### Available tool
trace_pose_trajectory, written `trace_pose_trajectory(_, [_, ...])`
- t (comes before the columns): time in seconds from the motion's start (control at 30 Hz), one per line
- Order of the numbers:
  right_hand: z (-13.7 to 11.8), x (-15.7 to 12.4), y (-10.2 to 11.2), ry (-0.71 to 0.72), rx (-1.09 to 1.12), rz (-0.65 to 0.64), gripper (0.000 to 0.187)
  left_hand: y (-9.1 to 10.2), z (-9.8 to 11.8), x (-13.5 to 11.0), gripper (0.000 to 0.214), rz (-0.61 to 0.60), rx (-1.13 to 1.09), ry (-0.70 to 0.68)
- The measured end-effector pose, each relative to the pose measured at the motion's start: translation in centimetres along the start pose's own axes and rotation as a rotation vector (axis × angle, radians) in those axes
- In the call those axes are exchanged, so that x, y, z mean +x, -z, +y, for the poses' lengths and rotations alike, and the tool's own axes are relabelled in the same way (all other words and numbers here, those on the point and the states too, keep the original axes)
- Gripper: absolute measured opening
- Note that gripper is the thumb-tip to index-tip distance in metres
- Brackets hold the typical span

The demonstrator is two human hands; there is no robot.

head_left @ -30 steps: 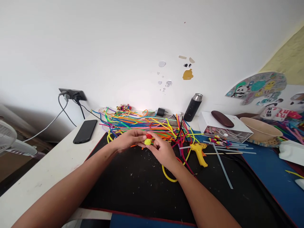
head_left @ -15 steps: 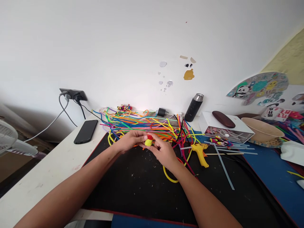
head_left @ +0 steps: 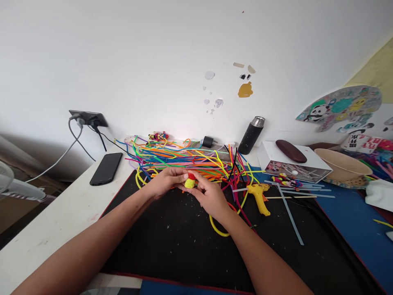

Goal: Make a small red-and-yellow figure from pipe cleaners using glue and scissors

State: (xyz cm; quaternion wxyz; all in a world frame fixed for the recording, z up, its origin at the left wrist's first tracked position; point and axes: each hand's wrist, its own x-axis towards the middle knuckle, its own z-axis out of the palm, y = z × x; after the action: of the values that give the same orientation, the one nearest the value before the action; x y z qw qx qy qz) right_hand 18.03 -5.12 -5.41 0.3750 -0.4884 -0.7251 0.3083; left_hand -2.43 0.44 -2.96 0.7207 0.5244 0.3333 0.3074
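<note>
A small yellow and red pipe-cleaner piece [head_left: 190, 182] sits between both my hands above the black mat [head_left: 172, 241]. My left hand [head_left: 166, 181] grips it from the left with curled fingers. My right hand [head_left: 208, 196] pinches it from the right, fingers bent over its red top. Just behind the hands lies a wide heap of coloured pipe cleaners [head_left: 184, 157]. A yellow pipe-cleaner loop [head_left: 218, 229] lies under my right wrist.
A yellow glue gun [head_left: 258, 197] and clear glue sticks [head_left: 290, 213] lie right of my hands. A black phone [head_left: 106, 168] rests on the white table at left. A dark flask [head_left: 251, 135], white box [head_left: 293, 164] and beige bowl [head_left: 339, 166] stand behind.
Both hands keep their hold on the piece and my right fingers have shifted slightly over its red top. The camera has tilted a little, so the scene sits marginally lower and left.
</note>
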Motion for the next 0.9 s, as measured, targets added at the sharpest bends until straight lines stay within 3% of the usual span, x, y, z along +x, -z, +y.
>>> trace_pose_trajectory(0.3, [0.2, 0.2, 0.2, 0.006, -0.036, 0.004, 0.054, -0.5, 0.3, -0.1, 0.046, 0.03, 0.089, -0.028])
trace_pose_trajectory(0.5, [-0.3, 0.3, 0.8, 0.027, -0.033, 0.009, 0.058, -1.1, 0.5, -0.6, 0.059, 0.04, -0.004, -0.042])
trace_pose_trajectory(0.67, [0.0, 0.3, 0.6, 0.021, -0.048, 0.012, 0.058, -1.9, 0.3, -1.3, 0.05, 0.015, 0.084, -0.047])
trace_pose_trajectory(0.9, [-0.2, 0.2, 0.4, 0.056, -0.127, -0.011, 0.062, -3.1, -0.9, -1.7, 0.043, 0.192, 0.048, -0.12])
